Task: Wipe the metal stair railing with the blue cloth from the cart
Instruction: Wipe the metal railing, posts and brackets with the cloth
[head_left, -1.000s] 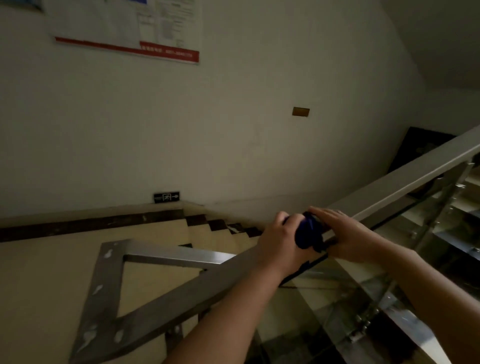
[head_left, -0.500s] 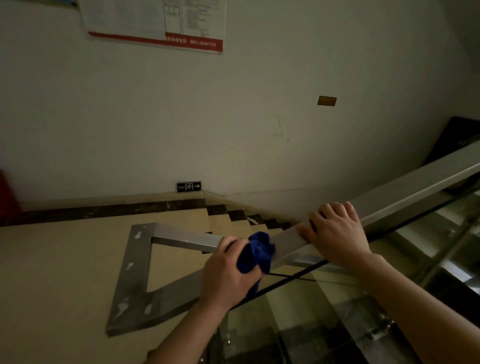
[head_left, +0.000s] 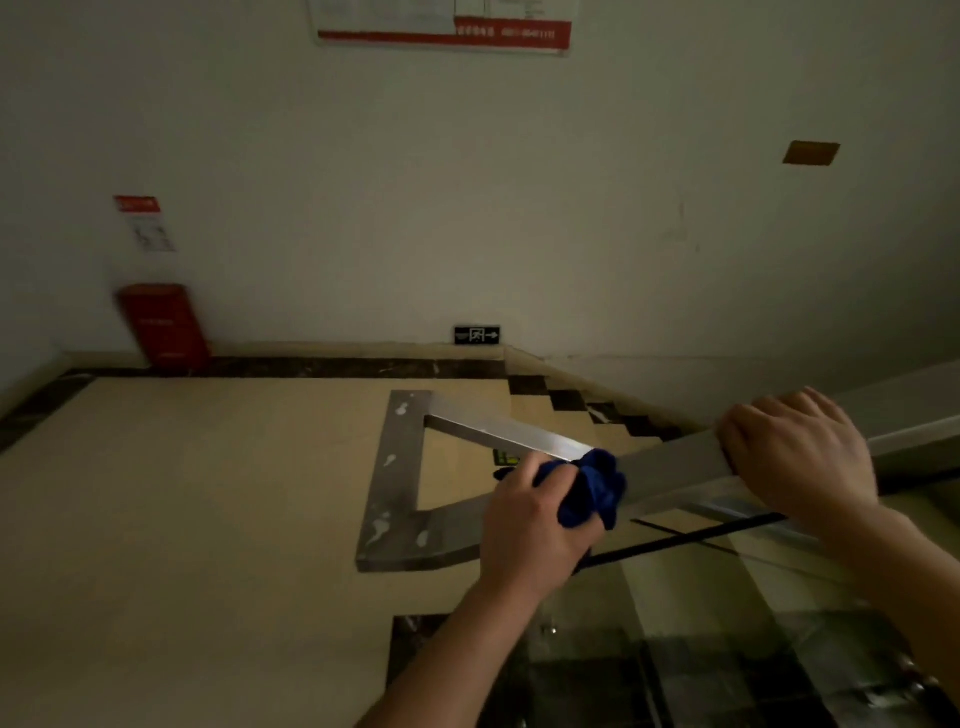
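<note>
Left hand (head_left: 530, 525) grip: fingers closed round a bunched blue cloth (head_left: 597, 488), pressing it onto the top of the sloping metal railing (head_left: 670, 462). Right hand (head_left: 800, 457) grip: fingers curled over the railing higher up, apart from the cloth. The cloth looks soft and light, and it should slide easily on smooth steel if held bunched. Beyond the cloth, the bend (head_left: 397, 467) stands clear above the landing floor (head_left: 208, 493). A glass panel (head_left: 701, 597) sits just beneath.
</note>
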